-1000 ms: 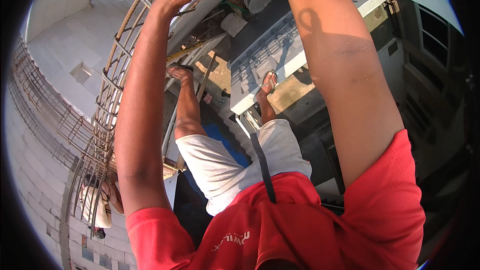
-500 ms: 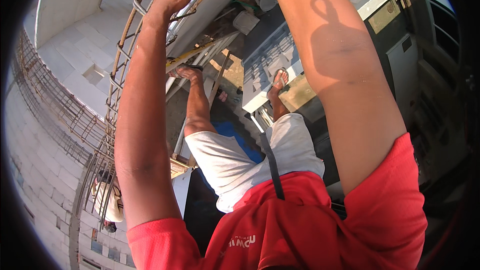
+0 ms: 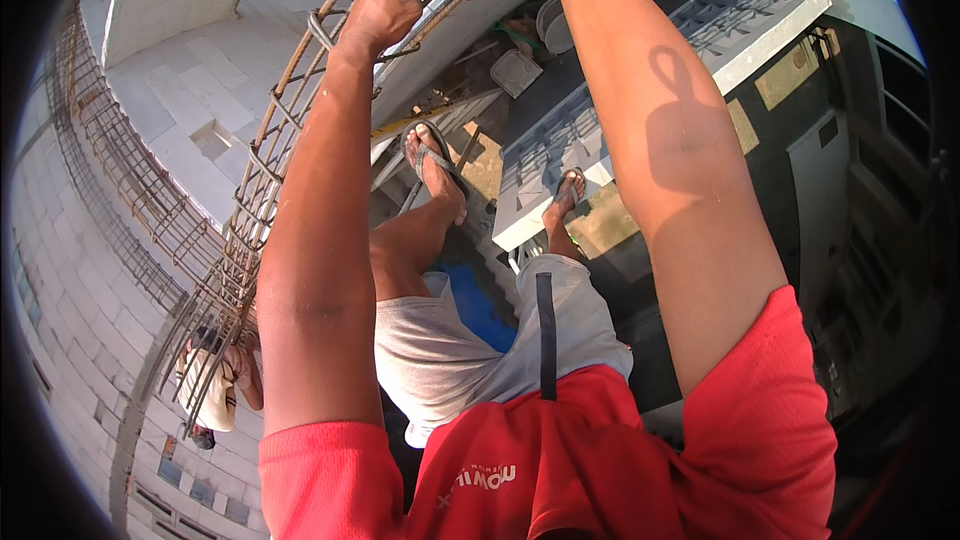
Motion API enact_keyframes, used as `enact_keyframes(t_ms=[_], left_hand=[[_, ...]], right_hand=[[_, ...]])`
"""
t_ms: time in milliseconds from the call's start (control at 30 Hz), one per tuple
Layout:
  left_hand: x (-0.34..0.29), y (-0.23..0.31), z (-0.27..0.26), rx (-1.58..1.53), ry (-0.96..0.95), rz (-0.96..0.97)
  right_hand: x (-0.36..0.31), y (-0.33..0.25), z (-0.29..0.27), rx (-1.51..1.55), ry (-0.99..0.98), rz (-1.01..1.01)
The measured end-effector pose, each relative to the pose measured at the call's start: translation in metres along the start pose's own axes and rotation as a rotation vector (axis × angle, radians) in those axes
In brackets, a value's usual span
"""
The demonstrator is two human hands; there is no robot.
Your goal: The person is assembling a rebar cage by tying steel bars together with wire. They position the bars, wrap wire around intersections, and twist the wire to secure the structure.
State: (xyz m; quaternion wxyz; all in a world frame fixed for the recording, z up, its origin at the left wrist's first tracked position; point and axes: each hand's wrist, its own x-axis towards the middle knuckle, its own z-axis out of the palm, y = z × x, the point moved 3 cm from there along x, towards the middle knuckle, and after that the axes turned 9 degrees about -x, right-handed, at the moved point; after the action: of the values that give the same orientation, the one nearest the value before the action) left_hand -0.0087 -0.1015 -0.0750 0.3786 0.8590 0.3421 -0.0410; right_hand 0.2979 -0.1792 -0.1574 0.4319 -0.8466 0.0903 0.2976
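My left hand is closed around a steel bar of a rebar cage, near the top of the view. The cage is made of long rusty rods tied with square stirrups, and runs from the lower left to the upper centre. My right arm reaches up past the top edge, so my right hand is hidden. My right foot rests in a sandal on the edge of a pale ledge. My left foot, also in a sandal, is to its left.
Far below, the ground shows a blue sheet and a pale bucket-like container. Another person is by the rods at lower left. A block wall lines the left side. Dark window openings are at right.
My left foot has lifted off the poles at left and moved right, with that knee bent. The view has shifted, bringing my left hand fully into sight, still on the rebar.
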Motion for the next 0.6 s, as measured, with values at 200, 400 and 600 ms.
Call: enact_keyframes(t_ms=[200,400,600], left_hand=[[0.006,-0.013,0.003,-0.016,-0.021,0.053],[0.009,-0.012,0.004,0.025,-0.064,-0.030],[0.006,-0.004,0.000,-0.038,-0.105,-0.005]], right_hand=[[0.006,0.001,-0.001,-0.144,0.016,-0.053],[-0.014,-0.001,-0.014,0.042,-0.130,0.009],[-0.031,0.000,-0.023,0.102,-0.135,-0.002]])
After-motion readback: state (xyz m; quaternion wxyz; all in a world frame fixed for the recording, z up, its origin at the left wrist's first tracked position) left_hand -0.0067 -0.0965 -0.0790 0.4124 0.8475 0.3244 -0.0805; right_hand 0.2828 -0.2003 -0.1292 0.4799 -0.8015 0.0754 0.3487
